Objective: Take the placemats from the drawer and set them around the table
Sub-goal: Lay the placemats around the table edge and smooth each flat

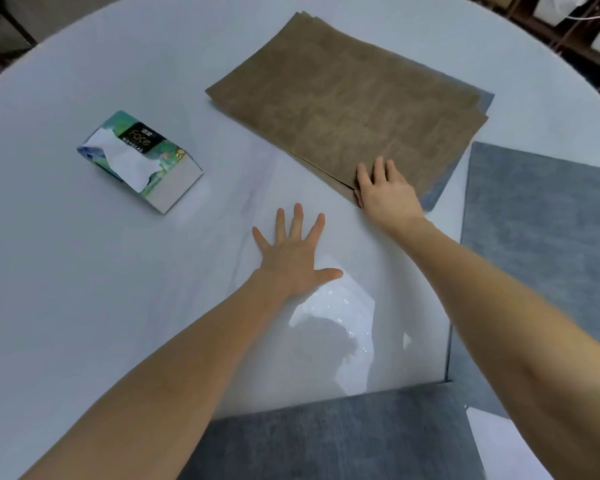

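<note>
Round white table (84, 306): right hand (385, 192) presses brown placemat stack's (347, 105) near corner.

Table (84, 289): pale blue-grey, glossy white sheen beside the left hand (291, 254). Mats (343, 98) under the right hand (385, 192): mottled tan-brown top face, blue-grey underside at the edges. Mats right of (541, 220) and below (326, 441) the hands: mottled slate grey. Tissue pack (139, 161) left of the hands: green-blue print, black label, white tissue.
</note>
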